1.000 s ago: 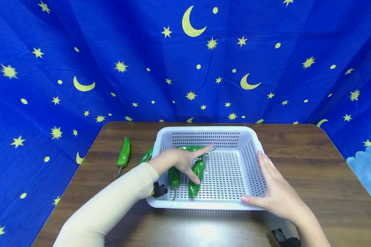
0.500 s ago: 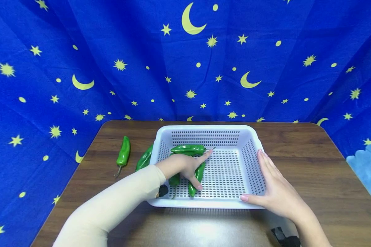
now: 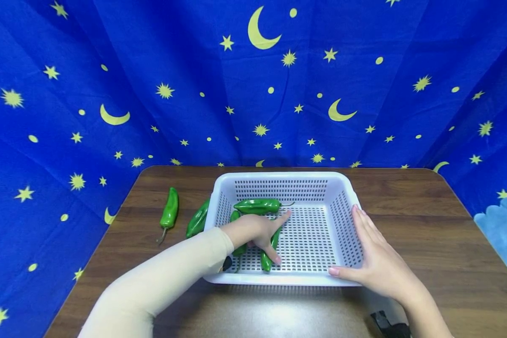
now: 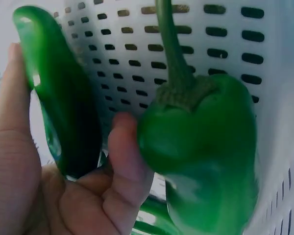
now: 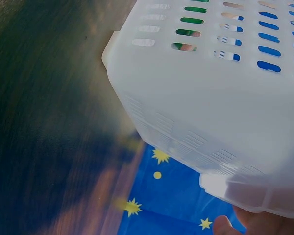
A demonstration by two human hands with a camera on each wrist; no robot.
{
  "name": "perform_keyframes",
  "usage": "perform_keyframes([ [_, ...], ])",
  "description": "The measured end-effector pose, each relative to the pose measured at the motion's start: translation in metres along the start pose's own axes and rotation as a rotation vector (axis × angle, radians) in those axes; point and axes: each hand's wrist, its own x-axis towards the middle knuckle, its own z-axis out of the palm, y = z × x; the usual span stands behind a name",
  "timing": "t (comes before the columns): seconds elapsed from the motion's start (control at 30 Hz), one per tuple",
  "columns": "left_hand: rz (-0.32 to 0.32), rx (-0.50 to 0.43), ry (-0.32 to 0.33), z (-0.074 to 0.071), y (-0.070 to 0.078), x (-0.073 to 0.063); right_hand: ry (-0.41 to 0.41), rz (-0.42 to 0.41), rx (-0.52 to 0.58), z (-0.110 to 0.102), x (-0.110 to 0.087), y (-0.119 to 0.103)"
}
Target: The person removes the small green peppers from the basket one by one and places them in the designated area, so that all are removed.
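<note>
Inside the white perforated plastic basket (image 3: 279,280), my left hand (image 3: 259,231) reaches down over a long green pepper (image 4: 63,98). In the left wrist view, its thumb lies along one side of the pepper and curled fingers are on the other. A second green pepper (image 4: 206,147), stem toward the basket's front, lies right beside those fingers. Along the back of the basket floor lies another pepper (image 3: 257,206), its stem pointing right. My right hand (image 3: 380,260) rests on the basket's front right corner, thumb on the front rim and straight fingers against the right wall.
One green pepper (image 3: 169,209) lies on the brown wooden table (image 3: 410,211) at the left. Another pepper (image 3: 197,219) lies right by the basket's left wall, partly hidden. A blue curtain (image 3: 304,70) with yellow stars and moons hangs behind the table.
My left hand has lowered onto the front pepper and shifted slightly right, and that pepper has moved a little with it. The right hand stays on the basket corner.
</note>
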Motion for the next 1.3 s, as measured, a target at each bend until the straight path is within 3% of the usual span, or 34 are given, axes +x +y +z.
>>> perform_keyframes([
  [0.23, -0.002, 0.054, 0.015, 0.003, 0.004, 0.002, 0.005, -0.003, -0.003, 0.0, 0.0, 0.0],
  [0.87, -0.049, 0.068, 0.038, 0.005, 0.013, 0.005, -0.004, 0.012, -0.004, -0.003, -0.001, -0.002],
  [1.3, 0.056, -0.021, 0.087, -0.007, 0.004, -0.002, 0.0, 0.003, 0.005, -0.001, -0.001, -0.001],
])
